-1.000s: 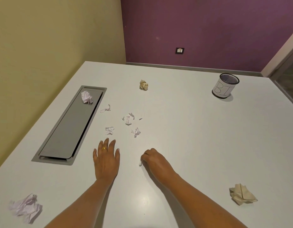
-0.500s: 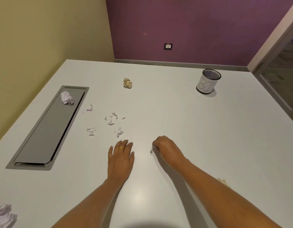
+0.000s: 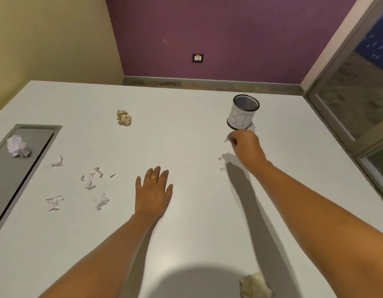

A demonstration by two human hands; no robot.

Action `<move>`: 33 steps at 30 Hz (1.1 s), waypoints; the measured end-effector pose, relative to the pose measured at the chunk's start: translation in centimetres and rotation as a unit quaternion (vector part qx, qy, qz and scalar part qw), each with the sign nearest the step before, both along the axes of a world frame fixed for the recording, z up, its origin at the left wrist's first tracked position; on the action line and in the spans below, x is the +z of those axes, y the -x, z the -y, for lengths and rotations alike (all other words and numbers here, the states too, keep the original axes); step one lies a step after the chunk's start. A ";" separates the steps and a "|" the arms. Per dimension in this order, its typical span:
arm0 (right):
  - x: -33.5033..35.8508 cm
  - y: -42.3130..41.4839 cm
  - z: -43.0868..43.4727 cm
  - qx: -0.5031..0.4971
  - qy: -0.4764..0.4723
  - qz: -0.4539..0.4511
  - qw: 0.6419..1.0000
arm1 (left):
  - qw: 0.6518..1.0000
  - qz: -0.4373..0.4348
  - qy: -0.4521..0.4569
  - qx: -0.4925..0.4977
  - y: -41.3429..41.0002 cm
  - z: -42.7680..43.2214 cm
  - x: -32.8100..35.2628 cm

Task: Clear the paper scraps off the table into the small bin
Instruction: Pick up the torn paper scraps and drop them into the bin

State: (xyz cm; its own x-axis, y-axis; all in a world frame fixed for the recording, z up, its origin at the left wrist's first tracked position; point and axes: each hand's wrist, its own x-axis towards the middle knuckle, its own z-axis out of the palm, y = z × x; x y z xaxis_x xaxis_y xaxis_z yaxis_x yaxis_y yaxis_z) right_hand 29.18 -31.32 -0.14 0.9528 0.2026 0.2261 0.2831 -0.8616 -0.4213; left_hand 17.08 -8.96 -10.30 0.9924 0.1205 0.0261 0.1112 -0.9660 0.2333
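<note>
The small bin (image 3: pixel 243 112) is a round can with a dark mesh rim and a white paper label hand-lettered "BI"; it stands upright on the smooth, pale matte table (image 3: pixel 190 136). Just in front of the bin, raised off the surface, the right hand (image 3: pixel 246 147) is curled with its fingertips pinched on a tiny white sliver of paper (image 3: pixel 226 140). Well to the near left of the bin, the left hand (image 3: pixel 153 193) lies flat on the table, fingers spread and holding nothing, a gold ring (image 3: pixel 153 177) on one finger. Farther left of the bin lie thin, torn white paper scraps (image 3: pixel 92 181), curled and ragged. A beige crumpled ball (image 3: pixel 124 118) sits left of the bin at about its own depth. A white crumpled wad (image 3: pixel 17 146) rests on the grey recessed panel (image 3: pixel 12 179), farthest left of the bin. Another beige crumpled lump (image 3: pixel 256 286) lies well in front of the bin at the near edge.
</note>
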 end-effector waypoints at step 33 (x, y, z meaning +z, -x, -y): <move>0.9 -13.7 4.0 -0.237 -0.151 -0.006 0.960 | 0.998 0.044 0.032 0.007 -4.5 -0.3 -0.8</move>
State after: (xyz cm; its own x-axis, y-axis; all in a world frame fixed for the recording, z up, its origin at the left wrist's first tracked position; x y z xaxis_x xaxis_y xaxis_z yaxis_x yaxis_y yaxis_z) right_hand 42.86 -35.35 0.81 0.9247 -0.3268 0.1953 -0.1163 -0.7310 -0.6724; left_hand 21.58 -8.71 -11.05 0.9847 0.1388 0.1049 0.1011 -0.9473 0.3039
